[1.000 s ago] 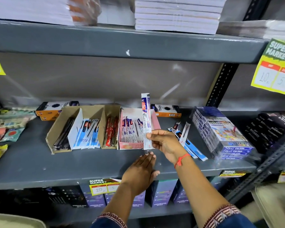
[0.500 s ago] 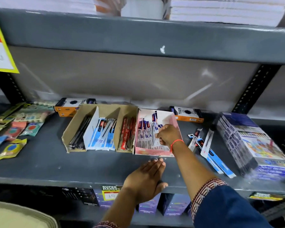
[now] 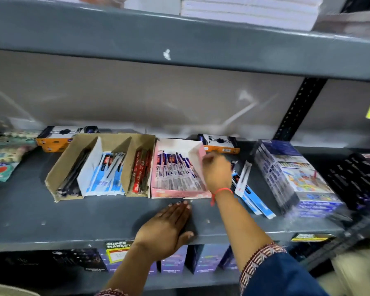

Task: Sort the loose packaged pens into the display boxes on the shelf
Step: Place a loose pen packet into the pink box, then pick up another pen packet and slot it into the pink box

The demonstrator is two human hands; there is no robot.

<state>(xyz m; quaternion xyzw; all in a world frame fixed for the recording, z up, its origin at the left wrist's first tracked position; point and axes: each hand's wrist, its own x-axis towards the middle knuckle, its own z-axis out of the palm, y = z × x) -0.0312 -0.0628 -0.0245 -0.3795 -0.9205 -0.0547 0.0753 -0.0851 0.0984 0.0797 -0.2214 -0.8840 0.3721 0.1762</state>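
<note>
The right hand (image 3: 216,174), fingers curled, is sitting at the pink box (image 3: 198,149) mid-frame; whether it is gripping a pen, I cannot tell. The left hand (image 3: 169,225) is lying open on the shelf (image 3: 30,214), probably steadying. Loose pens (image 3: 247,189) are waiting right of it.

This is a shop. Gray metal shelves (image 3: 51,216) hold open display boxes (image 3: 98,167) full of packaged pens, all lined up for people to buy. A yellow tag (image 3: 118,251) on the shelf edge says "SUPER MARKET" with a spot for the price, and more boxes of things for sale (image 3: 293,178) sit nearby, with piles of white paper (image 3: 248,11) on the shelf above.
</note>
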